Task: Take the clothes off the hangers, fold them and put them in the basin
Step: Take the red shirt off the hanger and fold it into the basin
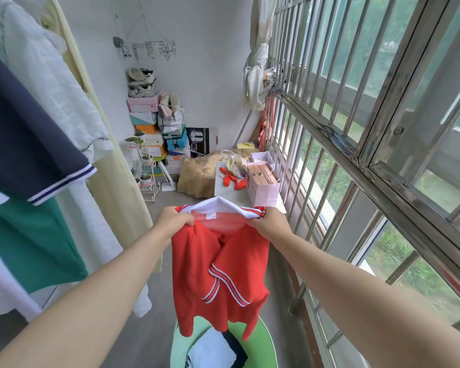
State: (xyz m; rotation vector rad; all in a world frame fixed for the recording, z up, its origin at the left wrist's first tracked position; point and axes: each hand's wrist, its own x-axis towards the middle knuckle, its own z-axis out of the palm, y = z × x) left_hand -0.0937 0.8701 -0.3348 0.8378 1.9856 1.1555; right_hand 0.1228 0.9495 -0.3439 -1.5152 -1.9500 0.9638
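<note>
I hold a red shirt (218,274) with a white collar and red-white striped trim out in front of me. My left hand (174,217) grips its top left edge and my right hand (267,221) grips its top right edge. The shirt hangs down, half folded, with no hanger in it, right above a green basin (266,338) on the floor. Folded white and navy clothes (215,350) lie in the basin. At the left, a navy, white and green shirt (24,168), a white garment (61,91) and a pale yellow one (117,181) still hang.
A barred window (356,128) runs along the right side. At the far end stand stacked shoe boxes (154,128) with shoes, a small plant rack (144,166), a tan bundle (199,176) and a pink paper bag (263,184). Bare concrete floor (144,338) lies beside the basin.
</note>
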